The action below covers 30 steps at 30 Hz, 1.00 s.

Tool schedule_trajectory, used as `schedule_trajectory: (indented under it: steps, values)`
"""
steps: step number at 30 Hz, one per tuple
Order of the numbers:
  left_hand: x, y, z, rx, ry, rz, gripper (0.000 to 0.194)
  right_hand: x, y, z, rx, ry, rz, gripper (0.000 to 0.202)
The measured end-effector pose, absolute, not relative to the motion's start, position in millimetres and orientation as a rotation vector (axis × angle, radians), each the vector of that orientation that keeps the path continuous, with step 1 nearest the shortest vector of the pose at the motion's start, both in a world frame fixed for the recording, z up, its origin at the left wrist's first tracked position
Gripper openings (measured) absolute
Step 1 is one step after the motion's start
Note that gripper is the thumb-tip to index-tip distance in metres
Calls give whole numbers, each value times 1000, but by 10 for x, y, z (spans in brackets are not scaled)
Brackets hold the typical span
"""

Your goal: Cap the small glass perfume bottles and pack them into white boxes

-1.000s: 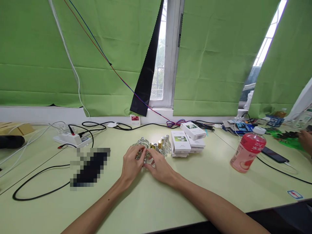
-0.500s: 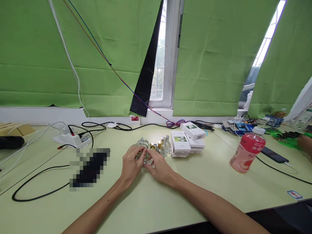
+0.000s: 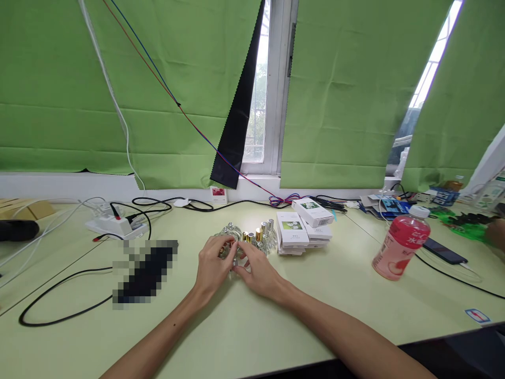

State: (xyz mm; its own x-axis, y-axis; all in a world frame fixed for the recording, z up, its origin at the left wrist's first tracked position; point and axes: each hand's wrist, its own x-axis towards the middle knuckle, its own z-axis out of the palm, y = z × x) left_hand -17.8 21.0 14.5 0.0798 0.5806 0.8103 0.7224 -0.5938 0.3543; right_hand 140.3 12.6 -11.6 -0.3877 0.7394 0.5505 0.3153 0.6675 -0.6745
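My left hand (image 3: pixel 215 263) and my right hand (image 3: pixel 256 269) meet at the middle of the table, fingertips bent inward. Between them is a small clear glass perfume bottle (image 3: pixel 235 261), mostly covered by the fingers. Both hands are closed on it. Just behind the left hand lies a cluster of clear glass bottles (image 3: pixel 232 230), partly hidden. Beyond the right fingers, several small perfume bottles (image 3: pixel 259 237) with gold and silver caps stand close together. White boxes (image 3: pixel 292 231) with a green picture are stacked to their right.
A pink drink bottle (image 3: pixel 402 242) stands to the right, near a phone (image 3: pixel 445 251). On the left are a white power strip (image 3: pixel 114 225), cables and a pixelated dark object (image 3: pixel 148 272). Another person's hand (image 3: pixel 495 231) shows at the right edge, beside green material.
My hands stay almost in place, with only a tiny shift of the fingers. At the right edge, the other person's hand has moved slightly right.
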Motion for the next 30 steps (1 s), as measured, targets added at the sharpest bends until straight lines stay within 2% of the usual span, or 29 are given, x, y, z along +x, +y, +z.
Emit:
schedule_trajectory:
  steps: [9, 15, 30]
  values:
    - [-162, 189, 178, -2217, -1359, -1489, 16, 1399, 142, -121, -801, -1969, 577, 48]
    - [-175, 188, 231, -2181, -1378, -1539, 16, 1389, 155, -168, -799, -1948, 603, 57]
    - [-241, 257, 132, -2224, -1363, -1482, 16, 1384, 183, -212, -821, -1934, 628, 58]
